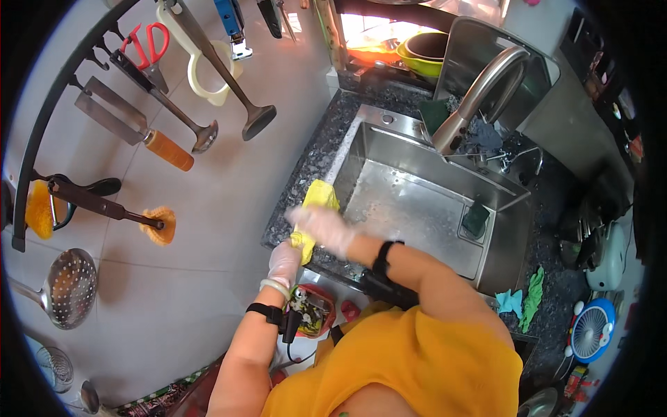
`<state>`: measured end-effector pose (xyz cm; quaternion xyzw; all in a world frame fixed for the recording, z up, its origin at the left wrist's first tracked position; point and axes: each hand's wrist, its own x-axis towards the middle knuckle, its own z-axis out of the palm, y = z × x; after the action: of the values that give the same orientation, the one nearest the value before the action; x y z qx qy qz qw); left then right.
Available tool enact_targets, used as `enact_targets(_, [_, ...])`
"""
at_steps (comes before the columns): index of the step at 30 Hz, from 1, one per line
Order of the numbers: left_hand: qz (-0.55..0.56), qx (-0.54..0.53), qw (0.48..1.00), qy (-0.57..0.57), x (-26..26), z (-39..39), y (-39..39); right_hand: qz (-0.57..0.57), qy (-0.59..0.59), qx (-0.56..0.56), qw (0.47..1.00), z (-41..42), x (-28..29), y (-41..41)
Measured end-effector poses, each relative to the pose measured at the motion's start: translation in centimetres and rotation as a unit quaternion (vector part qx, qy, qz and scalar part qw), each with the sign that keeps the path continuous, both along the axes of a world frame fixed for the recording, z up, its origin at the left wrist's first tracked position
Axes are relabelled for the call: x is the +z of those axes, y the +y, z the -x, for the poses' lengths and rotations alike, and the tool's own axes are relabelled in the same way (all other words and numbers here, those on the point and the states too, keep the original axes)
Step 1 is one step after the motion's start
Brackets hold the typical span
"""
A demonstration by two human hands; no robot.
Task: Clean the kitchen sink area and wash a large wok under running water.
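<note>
A yellow cloth (pixel 320 195) lies lengthwise on the dark speckled countertop (pixel 307 180), left of the stainless steel sink (pixel 411 203). My right hand (pixel 323 227), in a clear glove, is over the middle of the cloth and blurred, so its fingers do not show clearly. My left hand (pixel 286 259), also gloved, grips the near end of the cloth at the counter's front corner. Inside the sink a dark green scouring pad (pixel 475 218) rests over the drain area. The curved steel faucet (pixel 479 99) stands at the sink's back edge.
Utensils hang from a black rail (pixel 39 125) on the tiled wall at left. Below the counter is a red bin (pixel 325 307) holding scraps. Light blue (pixel 509 302) and green cloths (pixel 533 299) lie right of the sink, near a small blue fan (pixel 592 330). Bowls (pixel 424 52) stand beyond the sink.
</note>
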<state>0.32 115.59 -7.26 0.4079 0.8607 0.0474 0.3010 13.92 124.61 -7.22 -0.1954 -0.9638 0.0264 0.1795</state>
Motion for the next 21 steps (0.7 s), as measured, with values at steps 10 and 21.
enact_targets(10, [0.012, -0.021, 1.000, 0.011, -0.5, 0.6, 0.2, -0.007, -0.002, -0.031, 0.999, 1.6, -0.8, -1.4])
enact_targets(21, [0.010, -0.011, 1.000, 0.001, -1.6, 1.6, -0.2, 0.102, 0.038, -0.020, 0.994, 2.5, 0.7, -2.0])
